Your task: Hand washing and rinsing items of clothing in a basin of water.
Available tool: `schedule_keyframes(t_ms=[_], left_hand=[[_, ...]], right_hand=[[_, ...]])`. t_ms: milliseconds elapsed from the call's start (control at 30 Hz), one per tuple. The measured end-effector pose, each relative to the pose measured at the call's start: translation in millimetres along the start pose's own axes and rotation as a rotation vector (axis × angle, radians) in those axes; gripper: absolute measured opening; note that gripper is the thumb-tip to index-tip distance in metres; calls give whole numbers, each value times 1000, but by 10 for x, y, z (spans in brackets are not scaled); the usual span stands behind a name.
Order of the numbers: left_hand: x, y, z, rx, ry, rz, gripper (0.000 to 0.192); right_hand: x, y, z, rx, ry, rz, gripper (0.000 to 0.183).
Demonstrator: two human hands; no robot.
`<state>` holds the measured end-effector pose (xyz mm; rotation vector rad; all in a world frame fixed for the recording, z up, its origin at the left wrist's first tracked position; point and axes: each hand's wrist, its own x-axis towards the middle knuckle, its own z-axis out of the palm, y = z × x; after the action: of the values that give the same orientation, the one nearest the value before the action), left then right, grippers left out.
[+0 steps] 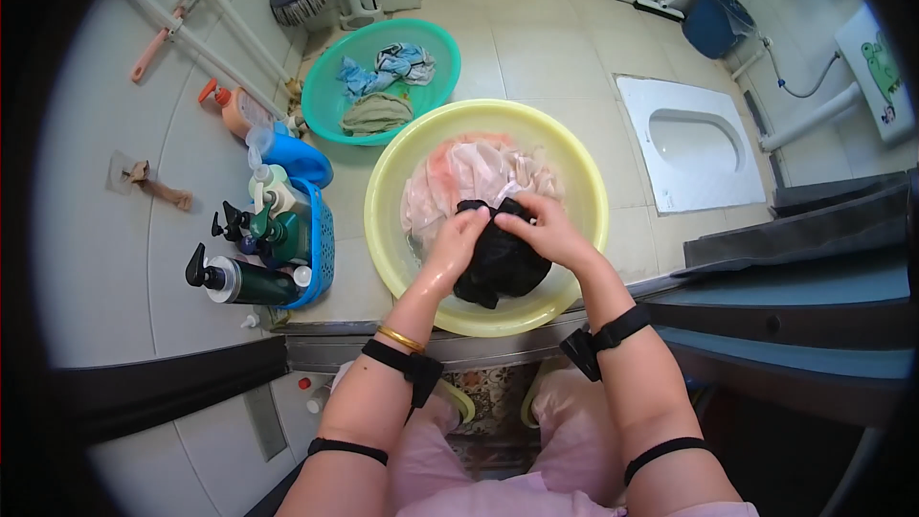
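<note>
A black garment [502, 266] is gripped by its upper edge between my two hands, over the near half of a yellow plastic basin [380, 222]. My left hand [456, 248] pinches it with thumb and fingers on the left. On the right, the thumb and fingers of my right hand [549, 233] hold the same edge a short way off. Behind the black cloth, a wet pale pink garment [474, 165] lies bunched in the basin. What lies under the black cloth is hidden.
A green basin [438, 97] with several crumpled clothes touches the yellow one at the back left. Pump bottles crowd a blue plastic basket [327, 244] along the left wall. A squat toilet [696, 143] is set in the floor to the right. A metal door sill [495, 352] runs in front of me.
</note>
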<state>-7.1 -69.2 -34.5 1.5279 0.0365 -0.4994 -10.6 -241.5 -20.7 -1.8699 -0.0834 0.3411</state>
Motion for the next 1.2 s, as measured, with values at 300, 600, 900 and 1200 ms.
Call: schedule_keyframes(t_ms=[300, 600, 900, 1200], left_hand=[[133, -382, 5, 39, 230, 67, 50], [-78, 96, 544, -670, 100, -357, 39], [-48, -172, 333, -686, 96, -411, 32], [-67, 198, 129, -765, -62, -433, 36]], right_hand=[[34, -233, 99, -69, 665, -198, 18], [60, -364, 579, 204, 745, -44, 13], [42, -631, 707, 692, 735, 197, 16], [159, 150, 116, 385, 335, 208, 45]])
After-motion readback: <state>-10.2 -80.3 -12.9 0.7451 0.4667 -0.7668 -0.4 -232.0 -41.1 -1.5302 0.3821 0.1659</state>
